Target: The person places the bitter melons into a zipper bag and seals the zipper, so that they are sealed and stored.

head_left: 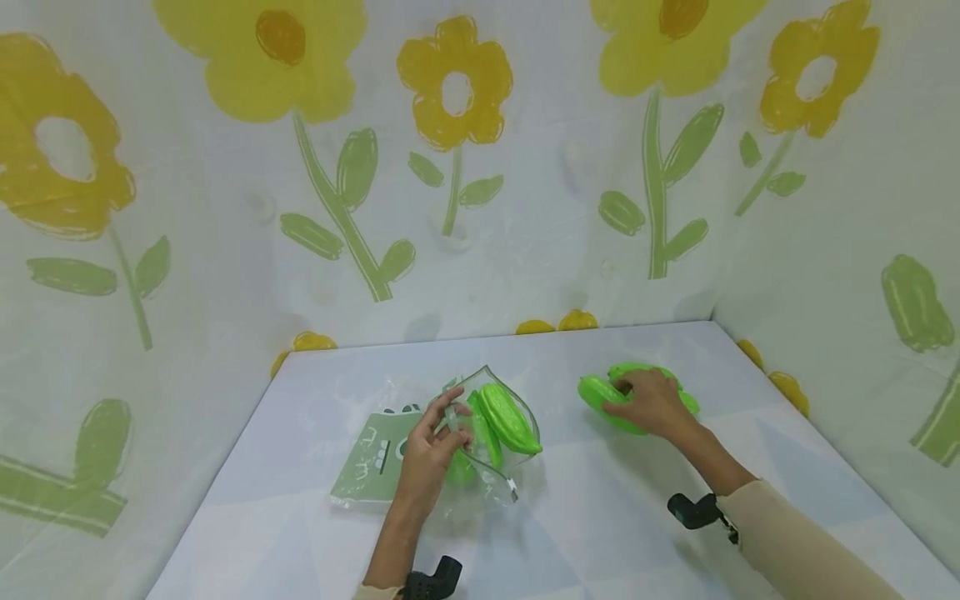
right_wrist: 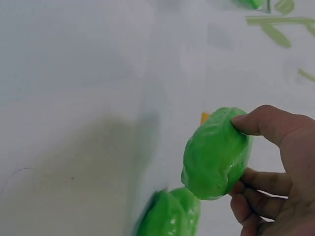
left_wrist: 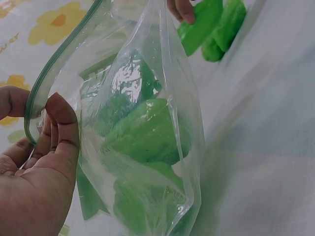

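Observation:
My left hand (head_left: 423, 467) pinches the green-edged rim of a clear zip bag (left_wrist: 189, 147), whose mouth gapes upward. Several bright green, bumpy toy bitter melons (head_left: 510, 417) are inside it, partly blurred by the shiny plastic in the left wrist view. Over to the right, my right hand (head_left: 654, 404) grips another toy bitter melon (right_wrist: 216, 152) between thumb and fingers. At least one more green melon (right_wrist: 167, 216) lies on the table beside that hand, partly hidden by it in the head view.
A flat green printed piece (head_left: 367, 467) with a cartoon face, apparently part of the bag or beneath it, lies left of the melons. Pale cloth with a faint triangle pattern covers the table (head_left: 300, 550). Flower-printed curtains (head_left: 525, 250) enclose its back and sides.

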{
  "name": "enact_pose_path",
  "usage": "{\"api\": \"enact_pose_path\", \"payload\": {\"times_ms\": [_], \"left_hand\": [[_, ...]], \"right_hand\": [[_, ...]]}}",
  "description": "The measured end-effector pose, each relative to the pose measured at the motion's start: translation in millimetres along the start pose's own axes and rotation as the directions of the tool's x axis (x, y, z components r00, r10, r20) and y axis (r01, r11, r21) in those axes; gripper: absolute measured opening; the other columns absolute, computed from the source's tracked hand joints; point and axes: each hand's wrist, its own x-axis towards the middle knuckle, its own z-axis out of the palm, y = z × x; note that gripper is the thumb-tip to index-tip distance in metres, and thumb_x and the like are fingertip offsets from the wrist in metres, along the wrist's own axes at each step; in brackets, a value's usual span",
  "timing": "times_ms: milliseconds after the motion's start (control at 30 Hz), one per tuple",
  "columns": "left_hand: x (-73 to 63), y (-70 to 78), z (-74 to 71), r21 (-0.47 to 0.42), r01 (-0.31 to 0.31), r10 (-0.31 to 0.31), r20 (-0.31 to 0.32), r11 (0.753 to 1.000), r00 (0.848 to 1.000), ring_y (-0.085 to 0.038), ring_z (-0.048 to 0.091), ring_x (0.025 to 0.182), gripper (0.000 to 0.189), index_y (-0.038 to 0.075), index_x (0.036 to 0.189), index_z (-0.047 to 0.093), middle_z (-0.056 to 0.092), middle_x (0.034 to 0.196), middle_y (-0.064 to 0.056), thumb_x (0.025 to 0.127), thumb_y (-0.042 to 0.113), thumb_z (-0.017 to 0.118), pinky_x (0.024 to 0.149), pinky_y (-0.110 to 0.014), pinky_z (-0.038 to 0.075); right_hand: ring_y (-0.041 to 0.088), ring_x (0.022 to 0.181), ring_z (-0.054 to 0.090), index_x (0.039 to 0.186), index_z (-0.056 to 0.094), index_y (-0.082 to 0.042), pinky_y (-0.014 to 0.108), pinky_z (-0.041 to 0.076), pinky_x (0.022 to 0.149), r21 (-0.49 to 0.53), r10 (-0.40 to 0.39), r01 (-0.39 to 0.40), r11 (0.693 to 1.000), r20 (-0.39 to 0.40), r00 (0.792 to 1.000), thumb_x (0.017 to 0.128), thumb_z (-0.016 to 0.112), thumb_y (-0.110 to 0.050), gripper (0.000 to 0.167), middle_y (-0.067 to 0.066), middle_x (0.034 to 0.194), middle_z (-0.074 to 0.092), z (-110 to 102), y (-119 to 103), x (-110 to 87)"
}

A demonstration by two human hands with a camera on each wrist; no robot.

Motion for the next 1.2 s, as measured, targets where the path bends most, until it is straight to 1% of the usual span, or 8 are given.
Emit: {"api": "enact_pose_path", "payload": {"times_ms": [100,167,300,367,633,833,1067,1200], "left_hand": [[-0.9,-0.2,-1.0,0.003,0.005,-0.005,-0.006,1.000,1.000,-0.017,0.060,0.087,0.057,0.016,0.144,0.051,0.051,0.124,-0.017,0.092,-0.008,0.058,0.070,-0.025,0.052],[-1.2,-0.1,-1.3,0.002,0.008,-0.008,-0.004,1.000,1.000,-0.017,0.059,0.087,0.056,0.018,0.143,0.052,0.050,0.124,-0.016,0.093,-0.007,0.058,0.071,-0.025,0.052],[-2.1,-1.5,-2.3,-0.011,0.012,-0.012,0.006,1.000,1.000,-0.017,0.058,0.085,0.055,0.016,0.145,0.050,0.049,0.125,-0.016,0.095,-0.006,0.057,0.071,-0.026,0.052],[-2.7,-2.4,-2.7,-0.021,0.015,-0.015,0.011,1.000,1.000,-0.017,0.057,0.085,0.055,0.015,0.145,0.049,0.048,0.125,-0.016,0.095,-0.006,0.056,0.070,-0.026,0.051],[-2.6,-4.2,-1.6,-0.025,0.000,0.000,0.017,1.000,1.000,-0.016,0.057,0.084,0.055,0.017,0.144,0.050,0.048,0.124,-0.016,0.095,-0.008,0.054,0.071,-0.025,0.051],[-1.2,-3.6,-0.4,-0.030,-0.005,0.005,0.018,1.000,1.000,-0.016,0.058,0.083,0.055,0.017,0.144,0.050,0.048,0.124,-0.016,0.095,-0.007,0.054,0.071,-0.025,0.052],[-1.0,-3.3,-0.5,-0.024,-0.001,0.001,0.015,1.000,1.000,-0.016,0.058,0.083,0.055,0.018,0.143,0.051,0.048,0.124,-0.016,0.095,-0.007,0.055,0.071,-0.026,0.052],[-1.1,-3.7,0.1,-0.027,0.001,-0.001,0.017,1.000,1.000,-0.016,0.059,0.084,0.055,0.018,0.144,0.051,0.048,0.125,-0.016,0.095,-0.007,0.055,0.071,-0.025,0.052]], "right_hand": [[0.037,0.097,0.063,0.105,0.073,0.004,0.060,0.038,0.086,0.057,-0.008,0.009,0.998,-0.006,1.000,0.081,0.082,-0.027,0.040,0.011,0.097,0.073,-6.0,-6.1,-2.8],[0.036,0.099,0.064,0.107,0.073,0.003,0.057,0.043,0.087,0.092,-0.014,0.015,0.996,-0.007,1.000,0.082,0.081,-0.028,0.041,0.011,0.099,0.073,-8.9,-9.6,-4.6],[0.035,0.099,0.065,0.109,0.072,0.003,0.046,0.053,0.080,0.165,-0.020,0.018,0.986,0.014,1.000,0.083,0.081,-0.029,0.043,0.010,0.102,0.073,-12.3,-17.7,-8.1],[0.035,0.100,0.065,0.110,0.072,0.003,0.044,0.055,0.078,0.194,-0.028,0.023,0.981,0.023,0.999,0.083,0.081,-0.029,0.043,0.011,0.102,0.072,-13.3,-22.8,-9.4],[0.032,0.101,0.062,0.109,0.073,0.001,0.049,0.052,0.085,0.228,-0.078,0.069,0.971,0.030,0.997,0.085,0.080,-0.031,0.040,0.006,0.100,0.071,-13.7,-44.9,-10.9],[0.030,0.099,0.060,0.108,0.073,-0.002,0.046,0.051,0.083,0.258,-0.098,0.083,0.963,0.045,0.994,0.085,0.080,-0.033,0.040,0.002,0.099,0.071,-11.3,-60.3,-10.9],[0.028,0.100,0.060,0.109,0.074,-0.006,0.042,0.050,0.082,0.266,-0.083,0.062,0.962,0.067,0.994,0.084,0.081,-0.033,0.038,-0.002,0.098,0.069,-3.2,-76.3,-12.7],[0.028,0.100,0.059,0.109,0.074,-0.006,0.042,0.051,0.082,0.272,-0.090,0.067,0.960,0.073,0.993,0.084,0.081,-0.035,0.039,-0.002,0.098,0.069,0.7,-83.8,-13.0]]}}
